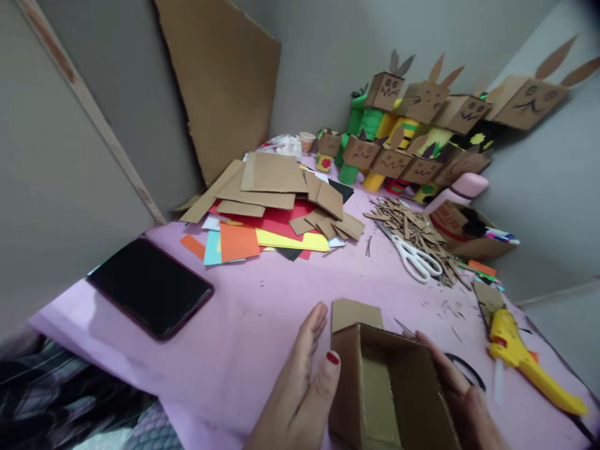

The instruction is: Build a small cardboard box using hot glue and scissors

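An open cardboard box [345, 381] stands at the near edge of the table, its hollow inside facing me. My left hand [304, 381] is along the box's left side, fingers stretched out and thumb up close to the wall. My right hand [457, 387] holds the box's right side, its fingers lying along the outer wall and partly hidden. A flat cardboard piece [357, 314] lies just behind the box. Beside my right hand is a tool with a black loop handle [471, 370] and a thin metal tip, its middle hidden by the hand.
A yellow glue gun [525, 359] lies at right. White-handled scissors [415, 257] rest by a heap of cardboard scraps [412, 228]. Cardboard sheets and coloured paper [239, 240] are piled at back left, a phone [150, 287] at left. Several cardboard animal figures [424, 100] stand behind.
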Demonstrator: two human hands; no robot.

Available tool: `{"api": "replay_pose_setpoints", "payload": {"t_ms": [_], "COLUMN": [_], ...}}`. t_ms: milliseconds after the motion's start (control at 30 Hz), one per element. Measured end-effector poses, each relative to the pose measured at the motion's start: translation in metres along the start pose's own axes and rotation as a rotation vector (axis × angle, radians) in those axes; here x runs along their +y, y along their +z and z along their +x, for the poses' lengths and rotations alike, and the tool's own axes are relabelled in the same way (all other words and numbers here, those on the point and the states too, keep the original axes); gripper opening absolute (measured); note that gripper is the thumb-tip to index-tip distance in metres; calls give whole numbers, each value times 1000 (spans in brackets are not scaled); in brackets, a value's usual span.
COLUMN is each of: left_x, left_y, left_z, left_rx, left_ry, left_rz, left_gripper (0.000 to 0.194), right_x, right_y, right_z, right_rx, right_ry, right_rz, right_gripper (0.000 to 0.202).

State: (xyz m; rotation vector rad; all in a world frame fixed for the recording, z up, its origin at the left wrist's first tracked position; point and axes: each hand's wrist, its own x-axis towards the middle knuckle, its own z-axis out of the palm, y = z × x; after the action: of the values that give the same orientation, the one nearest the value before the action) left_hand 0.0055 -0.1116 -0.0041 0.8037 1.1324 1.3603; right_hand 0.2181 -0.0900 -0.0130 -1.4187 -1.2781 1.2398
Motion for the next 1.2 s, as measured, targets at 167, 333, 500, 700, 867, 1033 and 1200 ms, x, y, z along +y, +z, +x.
{"api": "replay_pose_setpoints", "payload": {"t_ms": [167,333,500,700,867,1033,1200], "left_x": [8,6,9,6,1,-2,-5], "left_y": [18,26,31,31,26,23,22], "left_z": [7,12,11,12,15,12,5], "left_rx": [-117,-81,-6,-4,-79,-75,3], "left_ry": [-80,-132,-114,-114,-56,64,222], "left_rz": [40,175,205,243,236,139,88], "left_gripper": [63,51,46,49,51,55,65], "right_x": [-13,-30,-35,-25,-22,-23,-27], "right_y": [15,26,27,24,23,19,12], "right_z": [5,3,2,4,4,2,3], "right_rx": [7,-54,-76,-144,-146,-152,-51], "right_ry": [-53,43,70,19,-4,-41,-50], "right_rz": [37,96,157,145,190,178,49], "right_gripper": [54,46,45,45,44,43,41]}}
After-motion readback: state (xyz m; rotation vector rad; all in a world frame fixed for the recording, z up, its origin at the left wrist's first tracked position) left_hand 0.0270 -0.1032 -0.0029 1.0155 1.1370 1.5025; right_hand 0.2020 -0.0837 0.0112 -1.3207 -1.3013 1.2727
